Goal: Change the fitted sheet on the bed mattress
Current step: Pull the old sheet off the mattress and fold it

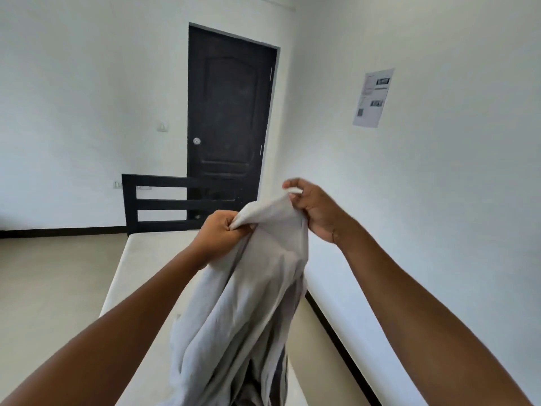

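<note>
The white wall (439,171) runs along the right side of the mattress (140,268) and turns a corner beyond its far end, while pale floor (52,273) lies to the mattress's left. The mattress itself is bare and cream-coloured, stretching away from the viewer. Over the near part of the mattress hangs the fitted sheet (243,303), a light grey bundle lifted into the air with long folds trailing down to the mattress surface. Past the far end of the mattress stands a dark panelled door (231,112), closed. A black slatted headboard (164,203) rises at the mattress's far end, in front of the door. A printed paper (373,98) is stuck on the wall above the mattress's right side. Above the middle of the mattress, the left hand (219,232) is fisted round a gather of the sheet's top edge, and the right hand (316,209), close beside and slightly higher, pinches the same edge between thumb and fingers. A light switch (162,126) and a round knob (196,140) sit beyond the mattress's far end.
</note>
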### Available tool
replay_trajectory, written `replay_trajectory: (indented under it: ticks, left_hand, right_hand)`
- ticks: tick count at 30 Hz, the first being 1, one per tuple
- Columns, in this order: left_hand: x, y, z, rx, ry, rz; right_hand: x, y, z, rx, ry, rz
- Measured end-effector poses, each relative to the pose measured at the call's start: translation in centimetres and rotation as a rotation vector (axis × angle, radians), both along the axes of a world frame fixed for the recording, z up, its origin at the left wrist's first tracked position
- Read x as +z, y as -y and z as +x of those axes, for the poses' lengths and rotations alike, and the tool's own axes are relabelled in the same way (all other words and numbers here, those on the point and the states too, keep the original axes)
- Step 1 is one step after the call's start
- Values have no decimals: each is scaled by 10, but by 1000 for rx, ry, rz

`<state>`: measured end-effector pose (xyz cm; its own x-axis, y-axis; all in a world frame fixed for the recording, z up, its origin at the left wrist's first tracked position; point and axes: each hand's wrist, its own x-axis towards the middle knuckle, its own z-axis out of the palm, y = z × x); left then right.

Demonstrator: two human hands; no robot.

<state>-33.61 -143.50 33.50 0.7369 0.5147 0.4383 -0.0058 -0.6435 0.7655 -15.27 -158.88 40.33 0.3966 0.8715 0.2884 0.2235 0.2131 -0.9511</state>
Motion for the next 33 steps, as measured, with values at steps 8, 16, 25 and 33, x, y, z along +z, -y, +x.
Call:
replay_trajectory:
  ticks: [8,16,25,33]
  left_hand:
    - [-58,47,6,-212,-242,-250]
    - [-70,31,-24,-309,-379,-215]
    - [-107,71,11,124,-151,-293]
    - [-47,120,66,171,104,-162]
  right_hand:
    - [15,-40,28,-589,592,14]
    - [40,-36,51,-860,602,226]
    - [-3,-11,38,-727,563,42]
    - [3,1,16,-715,666,124]
